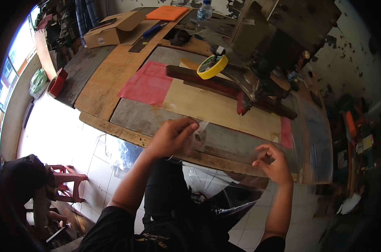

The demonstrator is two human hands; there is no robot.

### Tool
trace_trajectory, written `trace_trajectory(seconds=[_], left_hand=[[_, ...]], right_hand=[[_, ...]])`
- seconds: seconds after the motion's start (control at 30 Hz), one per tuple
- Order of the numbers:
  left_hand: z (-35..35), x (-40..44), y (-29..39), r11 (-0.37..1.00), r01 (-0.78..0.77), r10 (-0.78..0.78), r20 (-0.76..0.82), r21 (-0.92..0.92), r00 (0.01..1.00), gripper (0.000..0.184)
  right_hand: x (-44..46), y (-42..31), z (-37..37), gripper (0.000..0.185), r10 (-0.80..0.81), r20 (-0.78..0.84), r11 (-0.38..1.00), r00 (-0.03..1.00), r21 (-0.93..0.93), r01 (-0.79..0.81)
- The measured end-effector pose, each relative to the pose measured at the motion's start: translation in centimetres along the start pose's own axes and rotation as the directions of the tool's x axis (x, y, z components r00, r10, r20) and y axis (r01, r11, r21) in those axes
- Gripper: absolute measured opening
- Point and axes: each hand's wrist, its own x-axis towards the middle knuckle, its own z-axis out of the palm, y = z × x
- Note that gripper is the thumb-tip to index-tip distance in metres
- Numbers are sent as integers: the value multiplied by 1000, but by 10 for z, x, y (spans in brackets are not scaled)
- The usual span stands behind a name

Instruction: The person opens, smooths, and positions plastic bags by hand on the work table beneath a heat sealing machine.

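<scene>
My left hand (171,136) is over the front edge of the worktable, its thumb and fingers pinched on a thin clear plastic film (201,131). The film is nearly see-through, so its full outline cannot be made out. To the right, my right hand (273,163) is raised near the table edge with curled fingers apart from the thumb and nothing visible between them. Beyond both hands, a dark red bar (199,80) of a machine crosses above a beige sheet (207,106). A roll of yellow tape (215,72) rests at the bar.
A pink-red sheet (146,84) lies left of the beige one. Farther back are a cardboard box (115,31), an orange folder (167,13) and a water bottle (204,11). Clear plastic (318,143) covers the table's right end. A red stool (70,180) stands at left.
</scene>
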Motion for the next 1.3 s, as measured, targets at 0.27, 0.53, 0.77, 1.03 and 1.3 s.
trace_trajectory(seconds=[0.27,0.53,0.77,1.03,1.3], left_hand=[[5,3,-15,997,-43,38,-81,-60,996,28],[5,4,-9,997,53,-60,-113,-57,992,29],[6,6,-13,998,41,-50,-158,-56,986,29],[4,5,-16,999,16,-23,-159,-43,987,30],[6,8,-25,998,-24,16,-140,-57,990,31]], right_hand=[[-30,21,-27,55,13,63,995,998,99,-19],[-29,19,-33,48,1,57,994,998,112,-7],[-26,26,-34,32,-112,23,993,993,49,111],[-22,27,-38,15,10,47,998,999,62,-13],[-24,22,-38,12,141,-72,970,987,209,-123]])
